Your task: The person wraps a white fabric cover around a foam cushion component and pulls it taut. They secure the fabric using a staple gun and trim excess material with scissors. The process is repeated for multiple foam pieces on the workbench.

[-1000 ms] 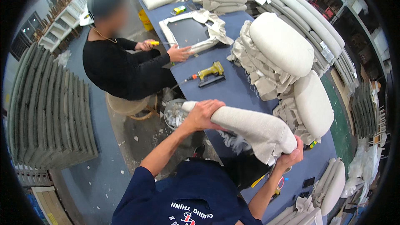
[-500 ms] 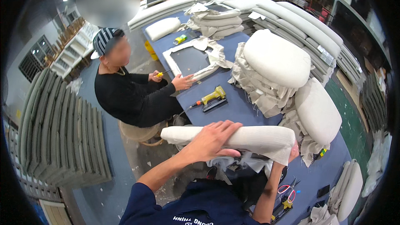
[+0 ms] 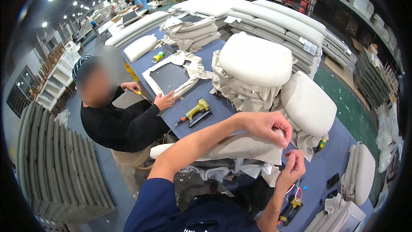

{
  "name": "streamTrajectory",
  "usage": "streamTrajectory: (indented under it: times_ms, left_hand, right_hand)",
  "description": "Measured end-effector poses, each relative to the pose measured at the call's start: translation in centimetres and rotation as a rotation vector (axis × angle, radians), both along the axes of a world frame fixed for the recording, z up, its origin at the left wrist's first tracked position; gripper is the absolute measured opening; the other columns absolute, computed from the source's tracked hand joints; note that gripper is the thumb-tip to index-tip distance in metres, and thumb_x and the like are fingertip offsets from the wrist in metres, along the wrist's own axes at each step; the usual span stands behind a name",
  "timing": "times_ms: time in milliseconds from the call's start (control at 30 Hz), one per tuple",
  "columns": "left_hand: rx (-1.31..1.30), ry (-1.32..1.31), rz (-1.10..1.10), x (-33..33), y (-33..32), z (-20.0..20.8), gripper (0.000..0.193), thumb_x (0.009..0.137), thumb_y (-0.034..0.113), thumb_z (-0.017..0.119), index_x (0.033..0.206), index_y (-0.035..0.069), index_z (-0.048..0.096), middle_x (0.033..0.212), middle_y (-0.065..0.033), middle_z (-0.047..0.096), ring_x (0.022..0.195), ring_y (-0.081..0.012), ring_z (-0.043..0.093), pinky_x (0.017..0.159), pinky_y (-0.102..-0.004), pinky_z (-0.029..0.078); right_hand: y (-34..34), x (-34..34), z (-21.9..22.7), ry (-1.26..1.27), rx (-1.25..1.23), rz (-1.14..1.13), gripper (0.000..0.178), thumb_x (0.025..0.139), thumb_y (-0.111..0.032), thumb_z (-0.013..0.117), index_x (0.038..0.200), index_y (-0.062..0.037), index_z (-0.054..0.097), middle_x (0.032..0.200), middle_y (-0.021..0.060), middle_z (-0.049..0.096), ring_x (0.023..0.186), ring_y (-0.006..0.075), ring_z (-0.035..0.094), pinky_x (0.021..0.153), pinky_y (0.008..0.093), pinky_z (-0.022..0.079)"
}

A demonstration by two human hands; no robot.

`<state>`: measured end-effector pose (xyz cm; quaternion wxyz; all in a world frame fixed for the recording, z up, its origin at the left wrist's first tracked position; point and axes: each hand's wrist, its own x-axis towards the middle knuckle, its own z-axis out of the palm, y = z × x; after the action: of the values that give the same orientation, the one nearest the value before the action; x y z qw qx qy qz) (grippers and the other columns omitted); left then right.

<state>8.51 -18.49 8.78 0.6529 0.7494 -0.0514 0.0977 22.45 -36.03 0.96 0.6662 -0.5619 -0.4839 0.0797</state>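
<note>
Head view: I have both hands curled at the right end of the pale cushion (image 3: 240, 147).
White lettering (image 3: 195, 230) on the navy shirt (image 3: 161, 206) is cut off by the lower edge; beyond the cushion, to the right, a white label (image 3: 308, 46) on the stacked cushions (image 3: 270, 28) is too small for me to read. The left hand (image 3: 266, 127) bends down over the cushion's right end, thumb and fingers drawn toward each other; the right hand (image 3: 293, 168) is curled just beside that end. Whether either pinches cloth or thread, I cannot tell. The left forearm hides part of the cushion, which lies crosswise before the torso. Beyond its left end, a co-worker's (image 3: 120, 129) head is blurred.
</note>
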Motion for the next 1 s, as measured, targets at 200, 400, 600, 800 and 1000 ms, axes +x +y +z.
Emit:
streamTrajectory:
  times_ms: [200,400,600,800,1000]
  left_hand:
    - [-0.014,-0.080,0.043,0.5,-0.9,-0.8,0.023,0.092,0.023,0.073,0.095,0.000,0.069,0.092,-0.0044,0.070,0.087,-0.0108,0.063,0.081,-0.0283,0.050]
    - [-0.157,-0.115,-0.010,0.3,-1.4,-1.0,0.022,0.093,0.021,0.073,0.090,0.001,0.065,0.091,-0.0057,0.070,0.086,-0.0124,0.063,0.082,-0.0300,0.050]
    - [-0.123,-0.118,0.000,0.6,-1.3,-1.4,0.020,0.093,0.020,0.071,0.089,0.001,0.064,0.091,-0.0046,0.069,0.087,-0.0110,0.061,0.081,-0.0297,0.049]
    - [-0.122,-0.133,-0.016,0.5,-2.0,-1.7,0.024,0.093,0.024,0.072,0.088,0.002,0.063,0.090,-0.0024,0.066,0.088,-0.0101,0.058,0.082,-0.0295,0.047]
    - [-0.133,-0.126,-0.026,0.4,-2.1,-1.1,0.025,0.093,0.025,0.072,0.088,0.002,0.063,0.090,-0.0023,0.065,0.087,-0.0103,0.058,0.082,-0.0294,0.047]
  right_hand:
    - [-1.0,-2.0,0.9,0.133,-0.099,0.229,0.040,0.095,-0.031,0.067,0.077,0.0024,0.057,0.065,-0.0010,0.049,0.062,0.0083,0.046,0.057,0.0260,0.034]
    - [-1.9,-3.5,2.2,0.213,-0.149,0.058,0.032,0.092,-0.024,0.073,0.080,0.0028,0.060,0.068,-0.0020,0.055,0.062,0.0062,0.047,0.056,0.0233,0.035]
    - [-1.9,-3.8,3.4,0.129,-0.137,0.069,0.028,0.096,-0.021,0.068,0.081,0.0013,0.060,0.068,-0.0015,0.054,0.058,0.0058,0.049,0.053,0.0220,0.040]
    - [-2.1,-3.0,4.3,0.000,-0.208,0.236,0.039,0.100,-0.025,0.063,0.072,0.0002,0.054,0.065,-0.0003,0.052,0.052,0.0069,0.049,0.047,0.0243,0.039]
    - [-2.2,-3.1,4.8,0.134,-0.226,0.362,0.049,0.103,-0.029,0.057,0.065,0.0011,0.052,0.053,0.0025,0.051,0.045,0.0097,0.048,0.044,0.0267,0.034]
